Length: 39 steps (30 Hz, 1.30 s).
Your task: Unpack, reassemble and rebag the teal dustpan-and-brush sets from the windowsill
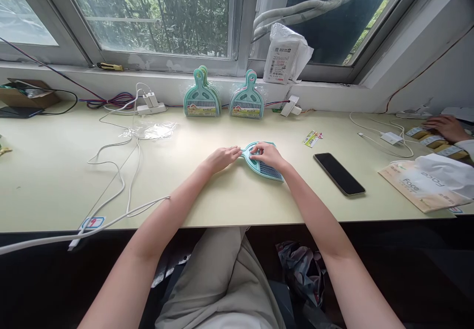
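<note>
A small teal dustpan-and-brush set (267,169) lies flat on the pale desk (222,196) in front of me. My right hand (268,154) rests on top of it, fingers curled over its upper part. My left hand (222,157) pinches the end of its handle at the left, fingers closed. Two packaged sets of the same kind (202,94) (247,97) stand upright against the windowsill behind.
A black phone (338,173) lies to the right, a small label (312,138) beyond it. White cables (118,171) and chargers (150,103) spread over the left side, with crumpled clear plastic (151,130). Another person's hand (446,127) works at far right near paper bags (425,181).
</note>
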Each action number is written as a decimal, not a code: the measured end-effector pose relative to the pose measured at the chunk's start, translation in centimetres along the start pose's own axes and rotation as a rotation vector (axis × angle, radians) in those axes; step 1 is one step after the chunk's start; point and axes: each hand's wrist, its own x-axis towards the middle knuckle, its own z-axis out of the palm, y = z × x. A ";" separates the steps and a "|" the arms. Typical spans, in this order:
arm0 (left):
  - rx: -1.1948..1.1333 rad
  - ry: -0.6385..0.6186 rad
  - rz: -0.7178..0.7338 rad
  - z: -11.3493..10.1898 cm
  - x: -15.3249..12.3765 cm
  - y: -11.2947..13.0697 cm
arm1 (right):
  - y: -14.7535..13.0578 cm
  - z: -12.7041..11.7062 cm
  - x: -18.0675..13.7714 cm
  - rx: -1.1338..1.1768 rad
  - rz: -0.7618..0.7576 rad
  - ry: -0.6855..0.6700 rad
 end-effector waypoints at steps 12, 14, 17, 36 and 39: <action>0.002 -0.005 -0.008 0.3 0.0 0.0 | 0.0 -0.1 0.0 0.054 0.019 -0.014; 0.007 -0.008 -0.016 0.3 0.0 0.0 | -0.1 -0.1 0.0 0.059 0.025 -0.013; -0.012 -0.019 -0.036 0.2 0.0 0.1 | -0.1 -0.1 0.0 0.056 0.027 -0.010; -0.105 0.183 -0.008 0.4 0.0 -0.8 | -0.7 -0.2 -0.4 -0.110 0.035 -0.017; -0.093 0.276 -0.080 0.0 -0.2 -1.1 | -1.1 -0.4 -0.5 -0.135 0.026 0.005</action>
